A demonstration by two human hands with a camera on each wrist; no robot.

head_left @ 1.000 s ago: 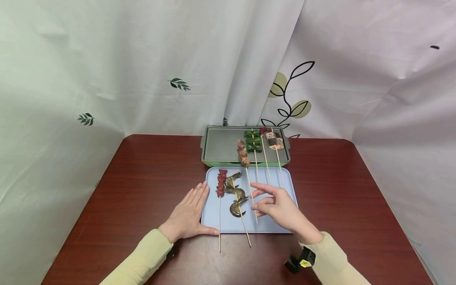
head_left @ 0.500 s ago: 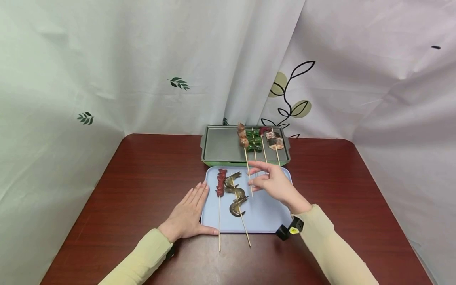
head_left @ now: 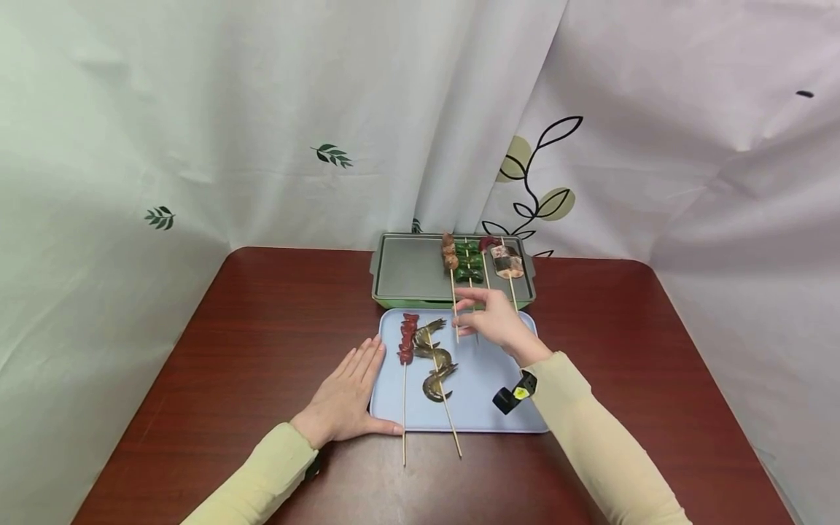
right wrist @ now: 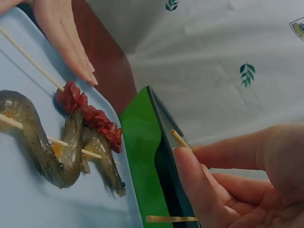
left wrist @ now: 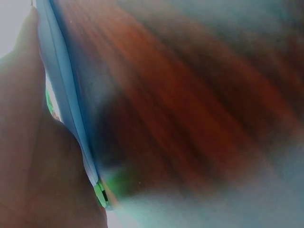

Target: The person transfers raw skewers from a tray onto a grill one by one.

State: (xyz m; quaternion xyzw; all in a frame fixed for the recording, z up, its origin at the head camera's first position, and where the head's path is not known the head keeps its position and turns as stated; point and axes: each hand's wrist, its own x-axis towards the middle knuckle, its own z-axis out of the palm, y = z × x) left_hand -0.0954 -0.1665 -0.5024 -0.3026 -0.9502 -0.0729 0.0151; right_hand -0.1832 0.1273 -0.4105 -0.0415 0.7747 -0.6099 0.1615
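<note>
My right hand [head_left: 492,321] pinches the stick of a brown meat skewer [head_left: 449,253], whose chunks lie at or just above the grey grill pan [head_left: 407,270], left of the green pepper skewer [head_left: 469,261]. In the right wrist view the stick's end [right wrist: 180,138] pokes out between thumb and forefinger. My left hand [head_left: 344,401] rests straight-fingered along the left edge of the light blue tray [head_left: 485,401], thumb near a stick. On that tray lie a red meat skewer [head_left: 407,339] and a shrimp skewer [head_left: 438,357], also seen as shrimp [right wrist: 61,156] in the right wrist view.
A dark red skewer [head_left: 488,243] and a fish skewer [head_left: 507,262] lie at the pan's right side, their sticks reaching toward the tray. The pan has a green outer side [right wrist: 142,137]. Brown table [head_left: 262,328] surrounds both; a white curtain [head_left: 328,95] hangs behind.
My right hand has carried the brown meat skewer forward from above the tray to the pan, beside the green pepper skewer. My left hand has stayed at the tray's edge.
</note>
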